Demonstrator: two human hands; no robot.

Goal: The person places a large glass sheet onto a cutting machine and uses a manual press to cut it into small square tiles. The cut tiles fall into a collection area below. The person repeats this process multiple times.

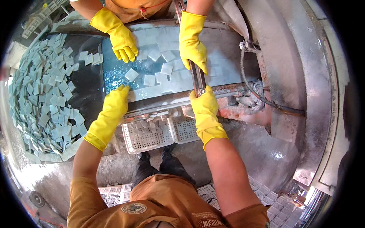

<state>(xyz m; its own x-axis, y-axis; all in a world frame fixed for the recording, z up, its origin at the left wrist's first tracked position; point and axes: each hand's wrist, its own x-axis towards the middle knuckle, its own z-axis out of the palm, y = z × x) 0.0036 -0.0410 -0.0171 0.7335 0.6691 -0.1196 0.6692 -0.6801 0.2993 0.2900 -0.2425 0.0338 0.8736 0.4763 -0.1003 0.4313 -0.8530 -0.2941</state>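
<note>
My left hand (116, 102), in a long yellow rubber glove, reaches to the near edge of the wet belt (112, 72). Its fingers are partly foreshortened, and I see nothing held in them. My right hand (205, 103), gloved alike, closes round the near end of a metal bar (198, 79) lying across the belt. Opposite me, a co-worker's gloved hand (193, 49) grips the same bar farther along. The co-worker's other hand (124, 43) is over the belt's far side. Loose pale square tiles (149, 80) lie between us, left of the bar; closely set tiles (224, 45) continue beyond it.
A large heap of square tiles (45, 95) covers the left end of the table. Below the near edge hang two white perforated baskets (148, 141), the left one holding tile pieces. A hose (245, 76) curves down at the right, beside a large grey machine housing (281, 57).
</note>
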